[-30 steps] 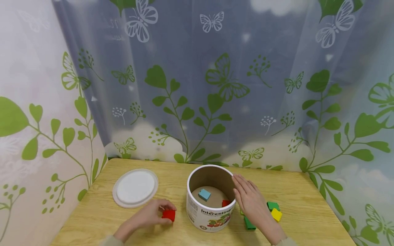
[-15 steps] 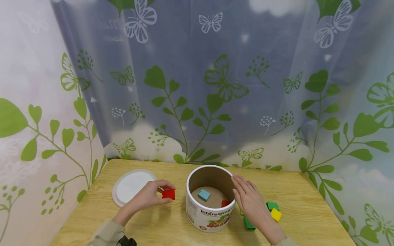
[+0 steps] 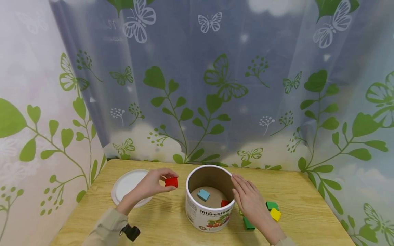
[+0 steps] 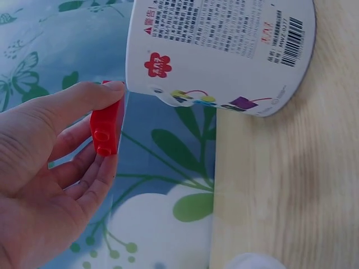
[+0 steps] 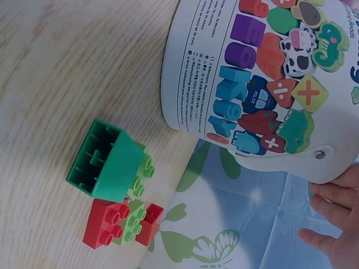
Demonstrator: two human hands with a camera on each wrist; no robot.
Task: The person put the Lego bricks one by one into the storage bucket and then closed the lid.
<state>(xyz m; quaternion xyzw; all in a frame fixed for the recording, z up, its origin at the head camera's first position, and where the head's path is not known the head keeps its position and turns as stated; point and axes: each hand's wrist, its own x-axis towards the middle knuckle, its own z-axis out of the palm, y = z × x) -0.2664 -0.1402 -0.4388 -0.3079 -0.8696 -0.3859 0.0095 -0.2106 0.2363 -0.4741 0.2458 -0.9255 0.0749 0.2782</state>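
My left hand (image 3: 149, 184) pinches a red building block (image 3: 171, 182) between thumb and fingers, held up to the left of the white cardboard bucket (image 3: 209, 218). The left wrist view shows the block's studs facing the camera, with the thumb (image 4: 98, 96) on one side. My right hand (image 3: 250, 201) rests with straight fingers against the bucket's right rim. Inside on the bucket floor lie a light blue block (image 3: 203, 194) and another red block (image 3: 224, 203), the latter partly hidden by the front rim.
Left of the bucket lies a round white lid (image 3: 129, 184), partly behind my left hand. Right of it are a green block (image 3: 272, 205), a yellow block (image 3: 275, 214) and more, including a red block (image 5: 105, 223). A patterned curtain (image 3: 191, 85) hangs behind the wooden table (image 3: 166, 222).
My left hand has lifted the red block from beside the bucket to about rim height, farther from me. The right hand has stayed against the rim.
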